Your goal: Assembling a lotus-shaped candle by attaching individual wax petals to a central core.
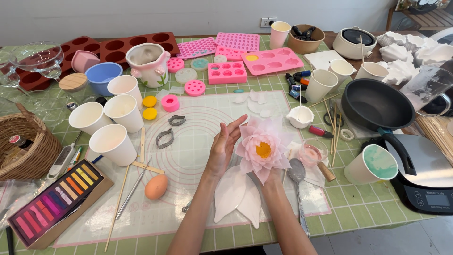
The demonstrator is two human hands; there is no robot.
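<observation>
Centrally, one pink flower [262, 147] with a yellow middle, held upright above the white mat [198, 141] on the worktop [368, 203].

Right hand [271, 177]: almost wholly hidden beneath the petals; only the wrist shows, so its grip cannot be made out, though it appears to carry the flower from below.

Left hand [225, 141]: open, fingers straight and together, palm pressed to the flower's left petals.

Partly covered: white leaf-shaped moulds [236, 193] under both forearms; a metal spoon [298, 177] just right of the flower.

Cut off at frame edge: wicker basket [23, 146], left; white shell-like pieces [406, 52], upper right.

Surroundings: paper cups [113, 123] and an egg [156, 186] to the left; box of coloured chalk sticks [54, 200] lower left; pink silicone moulds [236, 59] behind; black pan [375, 106] and a scale [427, 182] to the right.
</observation>
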